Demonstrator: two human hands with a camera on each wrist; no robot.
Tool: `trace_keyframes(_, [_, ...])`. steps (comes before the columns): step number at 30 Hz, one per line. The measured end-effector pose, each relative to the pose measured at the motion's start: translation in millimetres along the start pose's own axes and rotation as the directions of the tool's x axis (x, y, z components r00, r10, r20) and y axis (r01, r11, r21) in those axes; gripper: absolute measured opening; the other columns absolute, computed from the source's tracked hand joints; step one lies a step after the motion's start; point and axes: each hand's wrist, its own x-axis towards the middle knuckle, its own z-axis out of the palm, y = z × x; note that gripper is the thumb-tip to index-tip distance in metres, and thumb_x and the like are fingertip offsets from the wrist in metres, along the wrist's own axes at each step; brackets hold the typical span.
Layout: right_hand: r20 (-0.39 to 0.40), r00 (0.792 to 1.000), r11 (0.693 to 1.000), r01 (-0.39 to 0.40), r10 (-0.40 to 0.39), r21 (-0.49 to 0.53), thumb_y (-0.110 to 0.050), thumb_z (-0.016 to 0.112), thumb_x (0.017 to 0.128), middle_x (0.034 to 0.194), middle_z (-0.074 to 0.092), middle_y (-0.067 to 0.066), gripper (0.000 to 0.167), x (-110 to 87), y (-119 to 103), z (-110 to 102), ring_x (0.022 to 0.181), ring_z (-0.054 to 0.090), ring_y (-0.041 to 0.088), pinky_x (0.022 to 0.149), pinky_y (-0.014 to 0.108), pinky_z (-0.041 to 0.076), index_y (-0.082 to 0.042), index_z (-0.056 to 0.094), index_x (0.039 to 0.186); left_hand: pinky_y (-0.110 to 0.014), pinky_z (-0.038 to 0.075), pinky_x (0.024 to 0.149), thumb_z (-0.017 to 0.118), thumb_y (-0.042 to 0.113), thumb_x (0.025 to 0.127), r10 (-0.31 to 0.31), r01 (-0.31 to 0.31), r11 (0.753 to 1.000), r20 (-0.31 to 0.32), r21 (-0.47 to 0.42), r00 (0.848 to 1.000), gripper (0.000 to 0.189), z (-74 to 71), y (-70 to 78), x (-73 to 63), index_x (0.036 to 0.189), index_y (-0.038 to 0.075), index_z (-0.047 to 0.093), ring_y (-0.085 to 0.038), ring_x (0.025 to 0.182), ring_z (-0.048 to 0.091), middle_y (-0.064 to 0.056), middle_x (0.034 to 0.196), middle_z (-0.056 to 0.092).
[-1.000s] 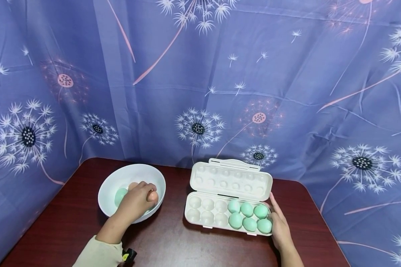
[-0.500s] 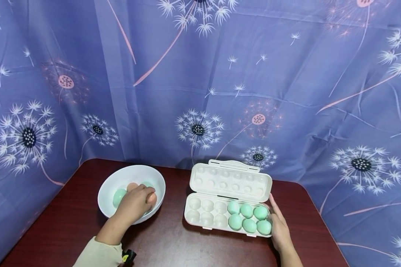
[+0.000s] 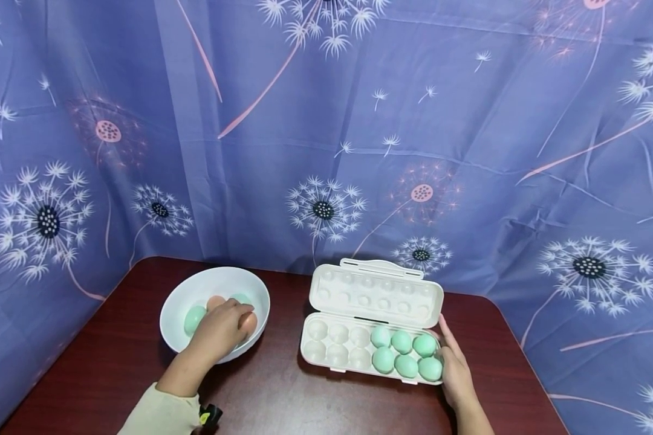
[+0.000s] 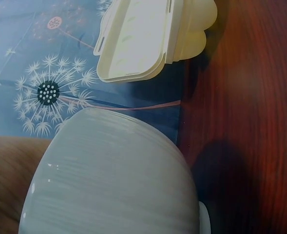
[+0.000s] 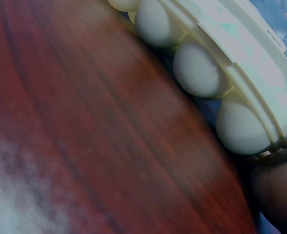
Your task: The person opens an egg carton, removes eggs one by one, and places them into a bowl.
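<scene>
My left hand [image 3: 220,329] reaches into a white bowl [image 3: 174,308] at the left of the table, its fingers curled over a brown egg [image 3: 248,325] near the bowl's right side. Around it lie a green egg [image 3: 194,319], a second brown egg [image 3: 214,302] and a green egg [image 3: 242,298] partly behind the fingers. To the right, a white egg carton [image 3: 337,352] stands with its lid [image 3: 376,296] up. Green eggs [image 3: 406,365] fill its right half; the left cups hold none. My right hand [image 3: 457,371] grips the carton's right end, thumb at the rim.
The dark red wooden table [image 3: 283,393] bears both bowl and carton, with a gap between them. Behind its far edge hangs a blue curtain [image 3: 261,199] with dandelion prints. A black strap [image 3: 210,417] shows by the left sleeve [image 3: 160,414].
My left fingers have shifted slightly with the brown egg, which sits a little lower now. A green egg behind them has come into view. My right hand and the carton stay put.
</scene>
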Motion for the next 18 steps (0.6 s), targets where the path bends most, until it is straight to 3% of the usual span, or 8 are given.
trace_keyframes(10, [0.006,1.0,1.0,0.013,-0.013,0.014,0.002,0.023,0.099,0.161,0.03,0.022,0.075,-0.2,0.9,-0.3,0.12,0.045,-0.018,0.096,0.003,0.037,-0.035,0.013,0.162,-0.046,0.057,0.082,0.075,0.005,0.082,-0.001,0.001,1.0,-0.014,-0.024,1.0,0.033,-2.0,0.2,0.5,0.114,0.008,0.075,-0.032,0.098,0.069,-0.011,0.107,0.071])
trace_keyframes(18, [0.005,1.0,1.0,0.016,-0.016,0.015,0.003,0.024,0.099,0.162,0.029,0.022,0.075,-0.3,1.4,-0.6,0.12,0.044,-0.02,0.097,0.003,0.035,-0.035,0.014,0.162,-0.046,0.058,0.078,0.073,0.013,0.088,-0.018,0.015,0.998,-0.071,-0.055,0.997,0.028,-3.1,2.6,4.0,0.115,0.007,0.075,-0.033,0.099,0.068,-0.012,0.109,0.07])
